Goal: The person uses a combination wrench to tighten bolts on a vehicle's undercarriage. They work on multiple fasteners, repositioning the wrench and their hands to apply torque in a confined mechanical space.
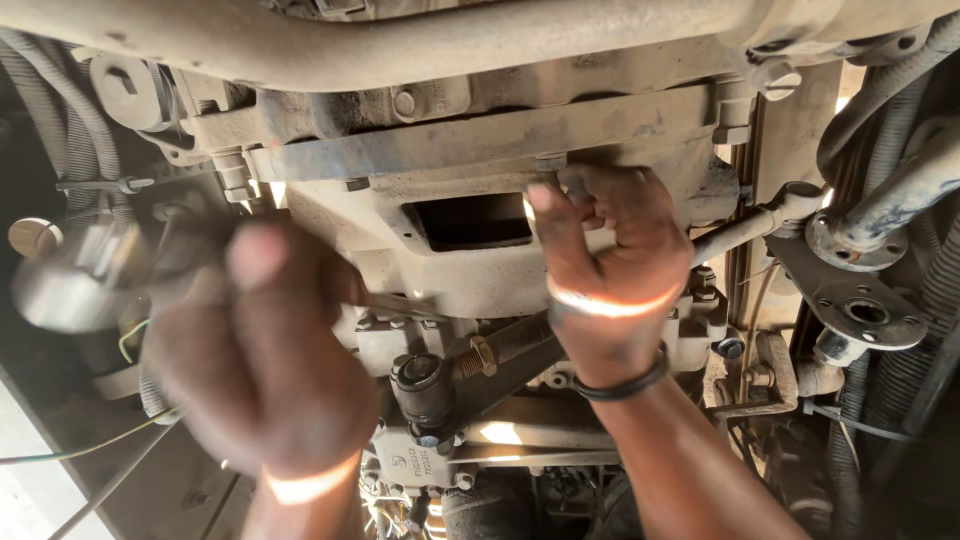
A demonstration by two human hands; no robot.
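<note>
I look up at the grimy underside of a vehicle. My right hand (605, 255) reaches up to the dusty cast housing (470, 260), with fingertips pinched on a small bolt head (552, 162) at the edge of a flat steel crossbar (440, 145). A black band circles that wrist. My left hand (265, 355) is close to the camera and blurred; it grips a metal socket wrench (75, 275) whose shiny cylindrical head points left. A rectangular opening (470, 220) in the housing lies between the two hands.
A thick pipe (380, 40) runs across the top. Corrugated hoses (60, 110) hang at left and at right (880, 90). A round flange (865, 310) and a rod (740, 230) sit at right. A black capped fitting (422, 380) with a brass nut is below centre.
</note>
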